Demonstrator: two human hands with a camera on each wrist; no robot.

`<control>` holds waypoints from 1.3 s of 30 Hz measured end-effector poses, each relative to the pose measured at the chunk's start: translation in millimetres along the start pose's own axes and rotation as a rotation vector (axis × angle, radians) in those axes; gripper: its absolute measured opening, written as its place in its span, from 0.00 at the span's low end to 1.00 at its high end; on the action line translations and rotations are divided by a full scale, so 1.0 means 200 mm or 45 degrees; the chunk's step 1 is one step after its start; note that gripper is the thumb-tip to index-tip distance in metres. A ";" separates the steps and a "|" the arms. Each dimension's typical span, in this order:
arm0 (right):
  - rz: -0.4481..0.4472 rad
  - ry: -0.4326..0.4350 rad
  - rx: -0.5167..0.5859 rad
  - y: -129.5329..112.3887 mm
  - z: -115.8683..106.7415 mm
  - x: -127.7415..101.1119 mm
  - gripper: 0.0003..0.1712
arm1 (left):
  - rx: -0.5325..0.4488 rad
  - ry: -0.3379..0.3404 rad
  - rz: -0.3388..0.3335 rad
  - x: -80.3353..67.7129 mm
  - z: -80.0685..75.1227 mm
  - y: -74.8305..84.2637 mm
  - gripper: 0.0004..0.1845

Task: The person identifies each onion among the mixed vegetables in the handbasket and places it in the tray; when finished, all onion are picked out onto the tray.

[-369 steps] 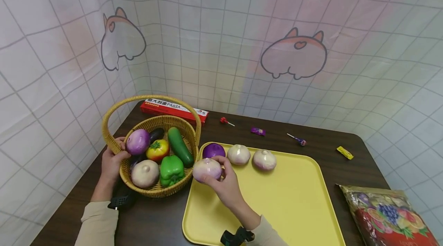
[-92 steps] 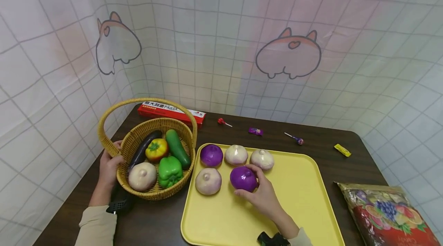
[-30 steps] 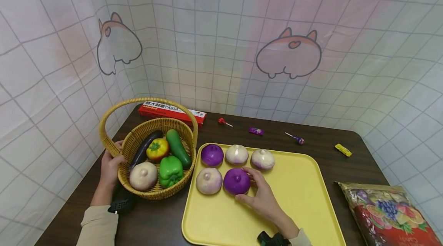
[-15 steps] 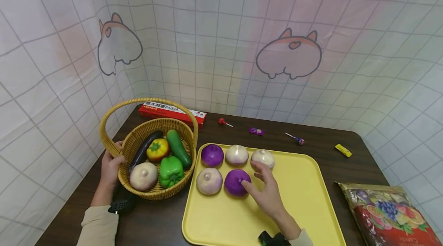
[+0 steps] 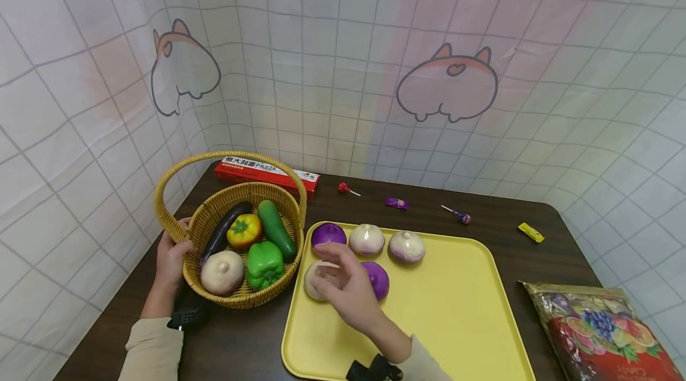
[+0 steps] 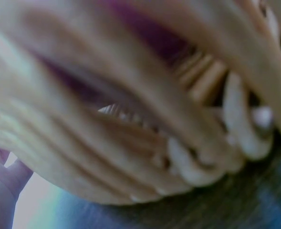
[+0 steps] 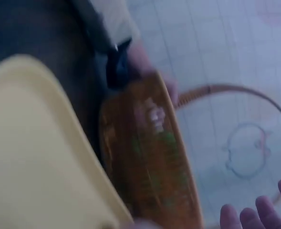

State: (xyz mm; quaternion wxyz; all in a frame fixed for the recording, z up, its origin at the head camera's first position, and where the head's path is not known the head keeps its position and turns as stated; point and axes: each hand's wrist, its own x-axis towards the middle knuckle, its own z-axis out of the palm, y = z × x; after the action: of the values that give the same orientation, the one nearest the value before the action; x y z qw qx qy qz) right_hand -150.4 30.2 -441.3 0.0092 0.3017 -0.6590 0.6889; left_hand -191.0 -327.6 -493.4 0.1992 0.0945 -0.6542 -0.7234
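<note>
A yellow tray (image 5: 455, 309) holds several toy onions: a purple one (image 5: 328, 233), a pale one (image 5: 367, 239) and a pinkish one (image 5: 407, 246) in the back row, then a pale onion (image 5: 313, 280) and a purple onion (image 5: 379, 278) in front. My right hand (image 5: 343, 286) hovers over the front two with fingers spread, holding nothing. My left hand (image 5: 171, 253) grips the left rim of a wicker basket (image 5: 236, 300). The basket holds an eggplant (image 5: 222, 232), a cucumber (image 5: 276, 229), a tomato (image 5: 243, 231), a green pepper (image 5: 264, 263) and a pale onion (image 5: 222, 272). Both wrist views are blurred; the left shows wicker (image 6: 130, 119).
A red pasta box (image 5: 268, 171) lies behind the basket. Two lollipops (image 5: 347, 189) (image 5: 458, 214), a purple candy (image 5: 397, 203) and a yellow candy (image 5: 530, 232) lie along the table's back. A snack bag (image 5: 600, 327) sits at the front right. Cloth walls close in behind and left.
My right hand let go of the front purple onion and swung left across the tray, now hovering over the front row. The left hand stays on the basket.
</note>
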 end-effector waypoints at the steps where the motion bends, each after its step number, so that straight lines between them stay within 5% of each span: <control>1: 0.014 -0.030 0.056 0.01 0.05 0.02 0.27 | -0.002 -0.005 0.006 0.00 0.00 0.00 0.19; 13: 0.196 -0.258 0.235 0.01 0.46 0.17 0.27 | 0.035 -0.011 0.009 0.00 0.00 0.00 0.18; 20: 0.171 -0.266 -0.028 0.02 0.58 0.23 0.26 | 0.035 0.003 -0.014 0.00 0.00 0.00 0.19; 25: 0.293 -0.217 -0.189 0.04 0.63 0.29 0.29 | 0.025 0.001 -0.006 -0.01 0.00 0.01 0.19; 32: 0.487 -0.225 -0.243 0.07 0.66 0.36 0.33 | 0.025 0.010 0.000 -0.01 0.00 0.01 0.19; 39: 0.542 -0.217 -0.296 0.08 0.69 0.40 0.32 | 0.029 -0.009 -0.002 -0.01 0.00 0.01 0.19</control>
State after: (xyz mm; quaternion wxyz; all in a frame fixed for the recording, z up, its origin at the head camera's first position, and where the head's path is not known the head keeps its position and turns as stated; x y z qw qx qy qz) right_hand -166.1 -128.7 -428.9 -0.1571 0.2103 -0.7807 0.5671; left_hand -189.0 -327.5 -492.4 0.1953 0.0947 -0.6630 -0.7164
